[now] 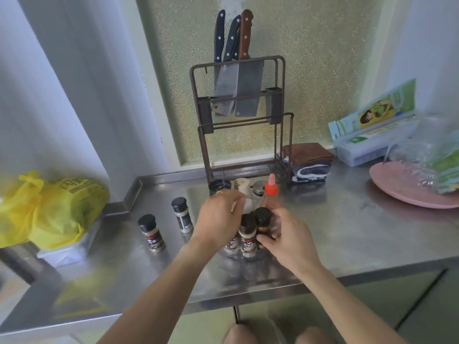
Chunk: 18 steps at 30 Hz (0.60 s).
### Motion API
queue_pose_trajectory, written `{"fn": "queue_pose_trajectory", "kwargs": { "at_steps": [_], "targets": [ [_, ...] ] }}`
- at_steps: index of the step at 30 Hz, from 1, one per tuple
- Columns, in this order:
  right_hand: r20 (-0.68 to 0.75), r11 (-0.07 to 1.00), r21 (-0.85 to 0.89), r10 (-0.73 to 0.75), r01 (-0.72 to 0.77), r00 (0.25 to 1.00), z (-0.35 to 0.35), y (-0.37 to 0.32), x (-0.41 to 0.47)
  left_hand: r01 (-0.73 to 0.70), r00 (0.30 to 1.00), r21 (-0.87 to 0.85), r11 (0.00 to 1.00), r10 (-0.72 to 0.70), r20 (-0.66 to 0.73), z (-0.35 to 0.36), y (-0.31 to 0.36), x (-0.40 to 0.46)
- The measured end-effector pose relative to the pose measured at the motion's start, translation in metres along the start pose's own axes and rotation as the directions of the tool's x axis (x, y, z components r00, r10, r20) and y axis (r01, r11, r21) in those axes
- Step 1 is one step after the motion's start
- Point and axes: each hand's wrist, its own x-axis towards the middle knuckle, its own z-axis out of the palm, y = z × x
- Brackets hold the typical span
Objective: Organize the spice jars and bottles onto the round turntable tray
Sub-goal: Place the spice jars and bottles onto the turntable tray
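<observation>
A clear round turntable tray (232,256) sits mid-counter, mostly hidden by jars and my hands. On it stand a dark-lidded spice jar (247,238), a red-capped squeeze bottle (271,194), a wooden-topped jar (242,187) and other jars behind. My right hand (288,238) grips a black-lidded jar (263,223) at the tray's right side. My left hand (221,217) is curled over the jars at the tray's left; what it holds is hidden. Left of the tray, off it, stand two jars: a pale one (183,214) and a brown-labelled one (151,233).
A knife rack (238,115) with several knives stands behind the tray. Folded cloths (308,161) lie to its right. A pink plate (407,192) under plastic bags and a wrap box (372,135) are far right. A yellow bag (49,209) sits at the left edge.
</observation>
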Motion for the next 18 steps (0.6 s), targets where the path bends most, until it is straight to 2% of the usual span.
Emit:
{"fn": "queue_pose_trajectory", "kwargs": {
  "at_steps": [3,5,7,8,10,13,18],
  "targets": [
    [-0.114,0.997,-0.078,-0.026,0.017,0.993,-0.016,-0.008,-0.011,0.073,0.977,-0.028,0.997,-0.077,-0.200,-0.035,-0.029,-0.015],
    [-0.214,0.991,-0.095,-0.111,0.092,0.971,-0.030,-0.030,-0.016,0.165,0.938,-0.003,0.986,-0.158,-0.308,-0.061,-0.061,-0.025],
    [-0.255,0.971,-0.048,-0.239,0.235,0.937,-0.033,-0.065,-0.012,0.300,0.908,0.039,0.953,-0.273,-0.318,-0.081,-0.095,-0.030],
    [-0.238,0.952,-0.027,-0.302,0.304,0.923,-0.027,-0.084,-0.006,0.370,0.901,0.067,0.927,-0.340,-0.268,-0.088,-0.109,-0.032],
    [-0.118,0.916,-0.022,-0.400,0.401,0.909,-0.004,-0.121,0.012,0.453,0.891,0.141,0.880,-0.442,-0.102,-0.095,-0.129,-0.036],
    [0.140,0.888,-0.073,-0.442,0.455,0.886,0.052,-0.160,0.049,0.468,0.868,0.201,0.861,-0.490,0.078,-0.096,-0.142,-0.039],
    [0.362,0.833,-0.259,-0.385,0.488,0.849,0.135,-0.175,0.094,0.448,0.863,0.279,0.850,-0.492,0.114,-0.092,-0.159,-0.034]
  ]
}}
